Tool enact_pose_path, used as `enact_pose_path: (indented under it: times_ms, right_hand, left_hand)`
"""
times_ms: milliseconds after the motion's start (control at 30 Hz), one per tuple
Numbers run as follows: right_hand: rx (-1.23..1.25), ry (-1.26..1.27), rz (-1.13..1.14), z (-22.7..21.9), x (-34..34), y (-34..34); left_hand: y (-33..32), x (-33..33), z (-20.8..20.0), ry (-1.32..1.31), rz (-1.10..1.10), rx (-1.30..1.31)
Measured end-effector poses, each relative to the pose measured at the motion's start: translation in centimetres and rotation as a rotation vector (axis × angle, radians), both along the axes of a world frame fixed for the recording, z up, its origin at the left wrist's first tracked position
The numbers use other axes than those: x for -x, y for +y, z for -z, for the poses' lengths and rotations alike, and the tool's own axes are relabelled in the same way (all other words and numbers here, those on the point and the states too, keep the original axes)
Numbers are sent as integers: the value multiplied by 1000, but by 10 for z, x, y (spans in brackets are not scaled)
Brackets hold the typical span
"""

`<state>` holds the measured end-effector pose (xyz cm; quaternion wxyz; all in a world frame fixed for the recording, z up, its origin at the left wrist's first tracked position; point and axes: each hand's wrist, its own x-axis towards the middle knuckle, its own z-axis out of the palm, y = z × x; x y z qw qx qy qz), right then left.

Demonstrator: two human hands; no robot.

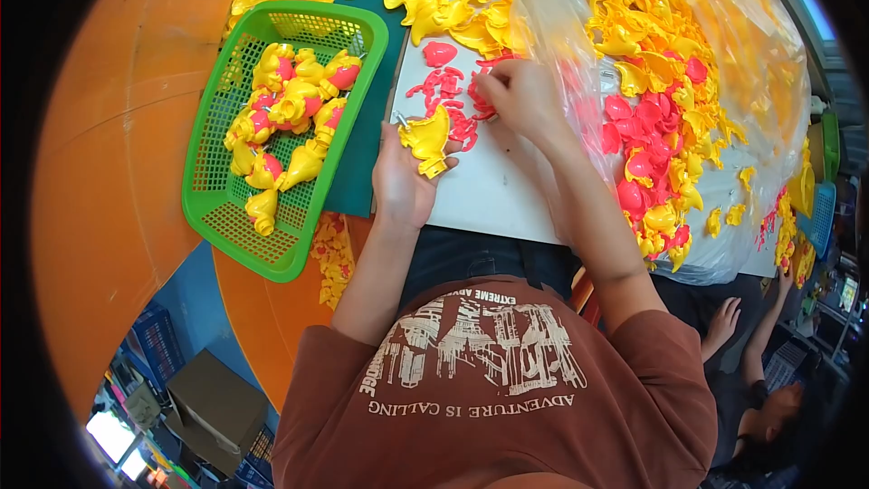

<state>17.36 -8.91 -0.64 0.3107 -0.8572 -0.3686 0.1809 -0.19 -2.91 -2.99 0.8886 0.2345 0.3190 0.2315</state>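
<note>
My left hand (400,183) holds a hollow yellow plastic figure half (427,143), its open side facing up, over the near edge of the white tabletop. A small silvery pin sticks out at its upper left. Up and to the right, my right hand (527,98) has its fingers pinched together above a spread of small red plastic pieces (445,83). What those fingertips hold, if anything, is hidden. A larger rounded red piece (440,54) lies at the far side of that spread, and behind it are several loose yellow shells (444,16).
On the left stands a green basket (201,163) with several yellow-and-red figures (295,101). Clear plastic sheeting (566,36) borders a big heap of yellow parts (638,27) and red parts (644,118) on the right. Another person's hand (724,319) is at lower right.
</note>
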Motion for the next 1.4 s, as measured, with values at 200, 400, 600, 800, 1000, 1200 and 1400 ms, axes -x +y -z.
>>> enact_pose_path:
  times_ms: [200,400,600,800,1000,1200,1400]
  right_hand:
    - [-568,291,-263,-18,38,-47]
    - [-579,93,-224,-10,57,-51]
    - [-536,-46,-247,-16,61,-53]
    - [-572,-173,-307,-21,67,-54]
    - [-561,-243,-369,-29,65,-57]
    - [-502,-278,-281,-21,72,-54]
    - [-671,-24,-95,0,36,-44]
  left_hand:
    - [-13,-22,-17,-165,9,84]
    - [-22,-23,-26,-201,39,60]
    - [-26,-21,-28,-186,33,116]
    - [-29,-16,-39,-222,55,134]
    - [-27,-13,-39,-277,78,232]
    - [-37,-17,-34,-169,27,98]
    - [-22,-6,4,-76,-24,15]
